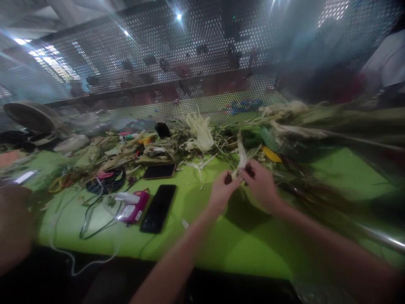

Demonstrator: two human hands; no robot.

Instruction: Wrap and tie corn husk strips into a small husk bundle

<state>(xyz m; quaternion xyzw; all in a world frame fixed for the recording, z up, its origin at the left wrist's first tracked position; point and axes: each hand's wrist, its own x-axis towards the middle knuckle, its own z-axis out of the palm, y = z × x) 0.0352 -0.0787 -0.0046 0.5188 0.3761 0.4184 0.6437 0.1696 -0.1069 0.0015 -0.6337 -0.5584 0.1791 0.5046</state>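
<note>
head view: left hand (223, 190) and right hand (261, 185), fingers pinched on pale husk (243, 158) over green table (249, 253).

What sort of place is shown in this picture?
Perhaps a craft workshop: a green table bears heaped dry plant material, the left hand and right hand hold a pale husk-like piece, and a perforated screen stands behind.

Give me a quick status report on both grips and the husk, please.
Left grip, right grip: both pinching pale husk near its lower end. Upper ends splayed upward. Black phone off left, clear of both.
</note>
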